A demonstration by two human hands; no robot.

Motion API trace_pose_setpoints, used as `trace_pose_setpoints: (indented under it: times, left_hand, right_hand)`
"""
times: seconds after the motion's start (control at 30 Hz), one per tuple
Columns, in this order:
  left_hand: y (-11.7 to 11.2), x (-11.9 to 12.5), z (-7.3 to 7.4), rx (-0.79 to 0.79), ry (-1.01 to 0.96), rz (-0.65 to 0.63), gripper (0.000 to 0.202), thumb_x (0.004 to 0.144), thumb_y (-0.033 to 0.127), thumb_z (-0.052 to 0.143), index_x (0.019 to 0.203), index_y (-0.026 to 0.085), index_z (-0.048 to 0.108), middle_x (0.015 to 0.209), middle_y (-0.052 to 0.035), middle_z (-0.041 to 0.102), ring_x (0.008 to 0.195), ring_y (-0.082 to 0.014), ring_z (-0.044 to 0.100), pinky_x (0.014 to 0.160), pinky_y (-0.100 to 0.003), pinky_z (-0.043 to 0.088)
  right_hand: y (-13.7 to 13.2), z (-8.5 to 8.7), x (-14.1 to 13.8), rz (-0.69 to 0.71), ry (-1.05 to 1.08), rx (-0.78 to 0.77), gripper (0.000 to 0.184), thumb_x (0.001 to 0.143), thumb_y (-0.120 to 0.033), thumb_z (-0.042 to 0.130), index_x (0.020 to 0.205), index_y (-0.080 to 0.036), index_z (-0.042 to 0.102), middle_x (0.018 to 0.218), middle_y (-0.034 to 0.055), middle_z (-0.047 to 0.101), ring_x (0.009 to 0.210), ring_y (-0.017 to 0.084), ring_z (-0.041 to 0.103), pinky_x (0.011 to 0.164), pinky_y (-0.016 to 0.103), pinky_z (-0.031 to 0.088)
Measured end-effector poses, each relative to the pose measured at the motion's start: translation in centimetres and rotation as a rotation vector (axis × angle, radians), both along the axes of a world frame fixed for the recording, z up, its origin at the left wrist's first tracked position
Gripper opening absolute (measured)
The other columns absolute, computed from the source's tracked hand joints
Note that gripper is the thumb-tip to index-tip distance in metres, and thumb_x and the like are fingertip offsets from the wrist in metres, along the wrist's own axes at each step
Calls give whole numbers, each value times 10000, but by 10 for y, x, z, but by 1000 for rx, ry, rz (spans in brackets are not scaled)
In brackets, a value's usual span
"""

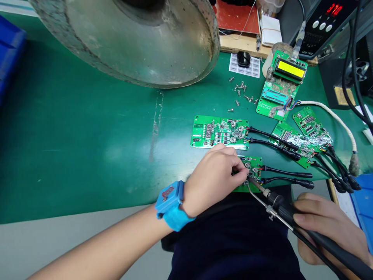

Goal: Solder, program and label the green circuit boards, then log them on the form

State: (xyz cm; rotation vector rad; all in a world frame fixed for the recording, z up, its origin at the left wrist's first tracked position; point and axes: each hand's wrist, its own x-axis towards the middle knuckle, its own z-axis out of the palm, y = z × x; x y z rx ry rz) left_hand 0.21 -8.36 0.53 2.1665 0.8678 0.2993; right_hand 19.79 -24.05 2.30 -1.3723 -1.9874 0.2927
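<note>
My right hand [329, 225] grips a black soldering iron [281, 206] with a thin metal feed tube clamped alongside it. Its tip meets a green circuit board [253, 188] at the bench's front edge. Over the left part of that board lies my left hand [221, 169], thumb and fingers pinched close to the iron's tip; whatever they hold is too small or hidden to name. A blue wrist strap [173, 204] is on the left wrist. Just behind sits a second circuit board [221, 132] with a digit display and black cables [274, 146].
Two more wired boards [310, 128] overlap on the right, near a board with a yellow screen [290, 70]. Loose screws [241, 87] lie behind. A large metal hood [140, 46] hangs overhead. A soldering station [329, 27] reads 370. A blue bin [10, 50] stands left.
</note>
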Motion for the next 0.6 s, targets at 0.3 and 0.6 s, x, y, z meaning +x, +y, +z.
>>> trace_pose_setpoints:
  times: [0.3,0.6]
  left_hand:
    - [-1,2,1,-17,10,13,224,787,173,590,564,175,615,618,6,572,686,-149,483,749,-329,367]
    - [-1,2,0,-11,8,24,224,794,183,591,572,174,618,618,2,571,690,-152,478,738,-324,372]
  right_hand:
    - [-1,0,1,37,37,-48,365,724,-48,518,1055,-200,537,859,70,594,721,170,616,627,348,579]
    - [0,0,0,23,37,-73,362,720,-24,504,1032,-205,536,851,59,593,714,161,613,633,327,573]
